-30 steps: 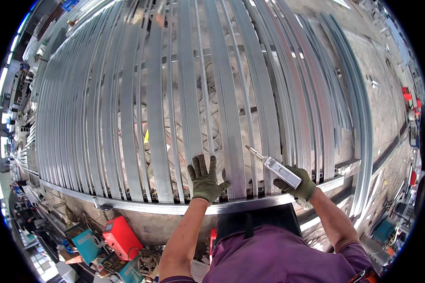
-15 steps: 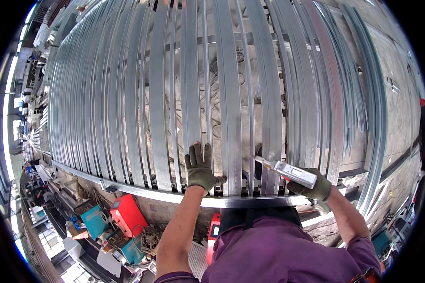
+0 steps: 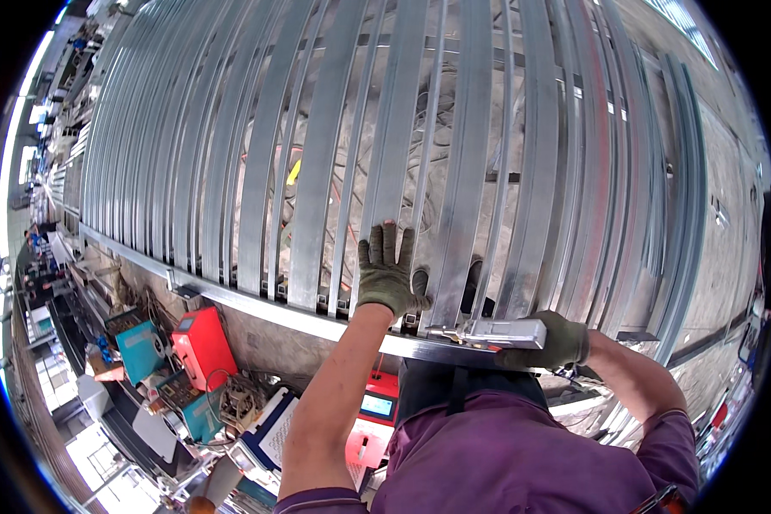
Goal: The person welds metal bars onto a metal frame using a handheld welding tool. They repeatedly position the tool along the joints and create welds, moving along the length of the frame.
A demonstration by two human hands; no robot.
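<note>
My left hand [image 3: 389, 278], in a dark green glove, lies with fingers spread on a flat grey steel tube [image 3: 392, 154]. Its thumb points right, toward the gap beside that tube. My right hand [image 3: 561, 341], gloved alike, is wrapped round the grip of a silver handheld welding gun [image 3: 510, 332]. The gun lies nearly level, its thin nozzle pointing left just over the shiny front rail [image 3: 248, 305], to the right of my left wrist. Whether the nozzle tip touches metal I cannot tell. My right palm and most of the grip are hidden.
Many parallel steel tubes run away from the front rail. Cables lie on the floor [image 3: 343, 184] below, with a yellow piece [image 3: 294, 171]. A red machine with a screen [image 3: 377, 405] stands by my waist; a red box [image 3: 199, 347] and teal machines [image 3: 141, 349] are at left.
The gun has come down and left to the front rail and turned from slanting to nearly level. My view has shifted; my left hand stays spread on the tube.
</note>
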